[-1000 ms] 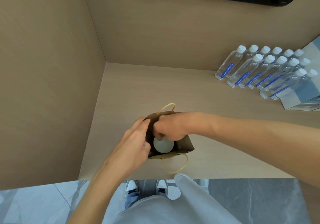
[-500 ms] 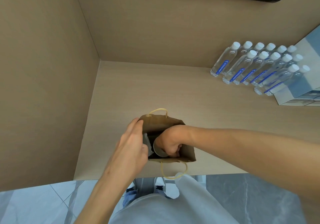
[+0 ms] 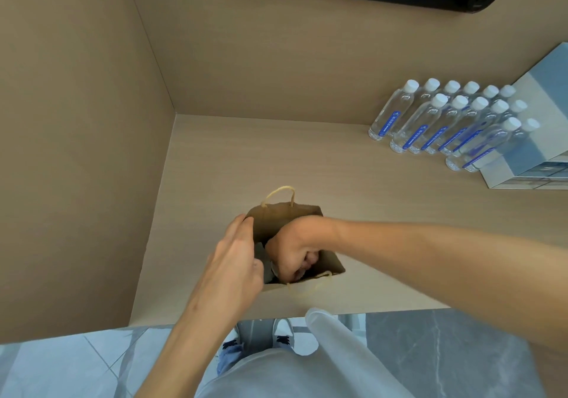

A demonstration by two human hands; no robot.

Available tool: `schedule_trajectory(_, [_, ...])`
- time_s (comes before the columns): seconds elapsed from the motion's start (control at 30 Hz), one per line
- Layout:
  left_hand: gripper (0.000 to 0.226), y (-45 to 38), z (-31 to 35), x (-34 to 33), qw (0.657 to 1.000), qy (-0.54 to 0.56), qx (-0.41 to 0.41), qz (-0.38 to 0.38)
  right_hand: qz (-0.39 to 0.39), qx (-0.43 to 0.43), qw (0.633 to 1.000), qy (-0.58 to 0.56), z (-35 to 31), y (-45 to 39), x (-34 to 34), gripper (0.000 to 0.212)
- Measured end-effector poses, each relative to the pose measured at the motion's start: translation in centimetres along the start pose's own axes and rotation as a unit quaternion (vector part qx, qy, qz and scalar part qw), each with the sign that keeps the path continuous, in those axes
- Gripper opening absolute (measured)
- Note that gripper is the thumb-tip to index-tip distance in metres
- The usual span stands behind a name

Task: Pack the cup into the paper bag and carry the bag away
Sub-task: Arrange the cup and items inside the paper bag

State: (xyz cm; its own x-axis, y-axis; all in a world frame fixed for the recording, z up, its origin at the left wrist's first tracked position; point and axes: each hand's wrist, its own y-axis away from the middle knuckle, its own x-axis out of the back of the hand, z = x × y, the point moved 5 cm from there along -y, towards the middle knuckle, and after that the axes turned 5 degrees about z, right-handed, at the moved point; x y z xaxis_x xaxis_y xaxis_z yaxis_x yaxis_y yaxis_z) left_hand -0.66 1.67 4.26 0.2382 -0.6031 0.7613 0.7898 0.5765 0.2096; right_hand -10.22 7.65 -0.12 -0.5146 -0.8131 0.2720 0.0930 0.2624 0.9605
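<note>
Wooden counter (image 3: 246, 157) carries a brown paper bag (image 3: 284, 214) standing open between the person's arms, water bottles (image 3: 442, 124) well off beyond the right forearm. The left hand (image 3: 235, 262) pinches the bag's left rim, while the right hand (image 3: 292, 250) is sunk inside, fingers curled around the cup (image 3: 274, 270), barely visible beneath.

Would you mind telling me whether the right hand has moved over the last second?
Yes: the right hand has sunk deeper into the paper bag, below its rim.

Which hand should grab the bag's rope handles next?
Probably the left hand: it rests outside on the paper bag rim, near the handles. The right hand is inside.
</note>
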Motion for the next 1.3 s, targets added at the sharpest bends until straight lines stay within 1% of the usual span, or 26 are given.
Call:
schedule_trajectory(0.1, [0.070,0.0,0.1,0.1,1.000,0.002,-0.009,-0.002,0.045,0.007,0.997,0.065,0.8,2.9,3.0,0.029])
schedule_trajectory(0.23, [0.068,0.1,0.4,0.1,1.000,0.003,-0.020,0.003,0.045,-0.015,0.992,0.116,2.2,4.5,5.2,0.029])
schedule_trajectory(0.33, [0.068,0.1,0.4,0.0,1.000,-0.004,-0.019,0.002,0.055,-0.032,0.985,0.163,1.7,3.4,4.9,0.019])
schedule_trajectory(0.47, [0.069,-0.1,0.2,-0.2,1.000,-0.005,-0.017,0.000,0.065,-0.011,0.977,0.203,0.5,0.8,3.1,0.020])
schedule_trajectory(0.53, [0.068,-0.2,0.0,-0.2,1.000,0.003,-0.015,0.003,0.090,0.006,0.976,0.197,0.4,-0.1,2.6,0.019])
schedule_trajectory(0.63, [0.068,-0.2,-0.1,-0.1,1.000,0.016,-0.016,0.010,0.112,0.009,0.979,0.172,1.1,-0.8,2.2,0.025])
schedule_trajectory(0.9, [0.066,-0.3,0.2,0.1,0.999,0.033,-0.041,0.012,0.121,0.012,0.990,0.066,2.5,-1.8,2.6,0.029])
schedule_trajectory(0.97, [0.066,-0.4,0.2,0.1,0.999,0.029,-0.039,0.008,0.130,0.020,0.989,0.074,2.2,-2.0,2.5,0.027])
schedule_trajectory(1.07, [0.067,-0.4,0.2,0.2,0.999,0.030,-0.031,0.004,0.160,0.036,0.979,0.123,1.4,-1.9,2.3,0.013])
schedule_trajectory(1.1, [0.067,-0.4,0.2,0.2,0.999,0.032,-0.028,0.001,0.168,0.038,0.975,0.138,1.1,-1.9,2.2,0.013])
schedule_trajectory(1.17, [0.068,-0.4,0.1,0.3,0.999,0.037,-0.021,-0.005,0.174,0.046,0.970,0.166,0.8,-1.8,2.0,0.022])
schedule_trajectory(1.3, [0.067,-0.6,0.1,0.3,0.999,0.038,-0.022,-0.007,0.196,0.038,0.963,0.180,0.9,-1.8,1.8,0.030])
